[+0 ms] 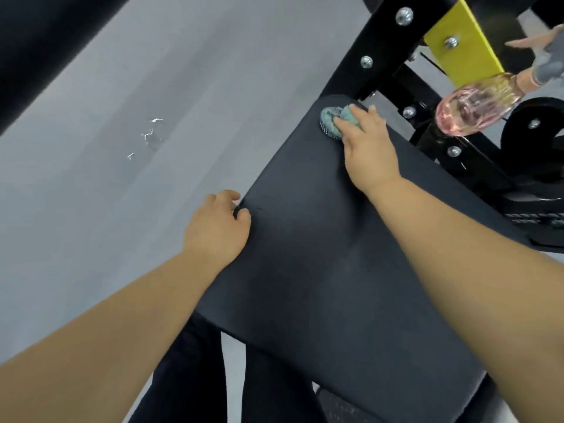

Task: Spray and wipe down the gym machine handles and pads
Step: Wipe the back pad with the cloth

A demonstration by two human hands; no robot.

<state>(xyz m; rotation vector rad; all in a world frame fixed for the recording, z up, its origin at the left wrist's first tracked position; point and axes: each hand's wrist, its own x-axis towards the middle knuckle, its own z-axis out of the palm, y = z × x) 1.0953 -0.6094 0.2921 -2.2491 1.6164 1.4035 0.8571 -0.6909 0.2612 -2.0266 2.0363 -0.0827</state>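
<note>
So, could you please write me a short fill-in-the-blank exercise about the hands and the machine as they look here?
1. The right hand presses a teal cloth on the far end of the black ____.
2. The ____ hand grips the side of that pad and holds no cloth.
3. The plate bolted to the black frame is ____.
4. The see-through bottle beyond the pad is ____.

Missing words: pad; left; yellow; pink.
</note>
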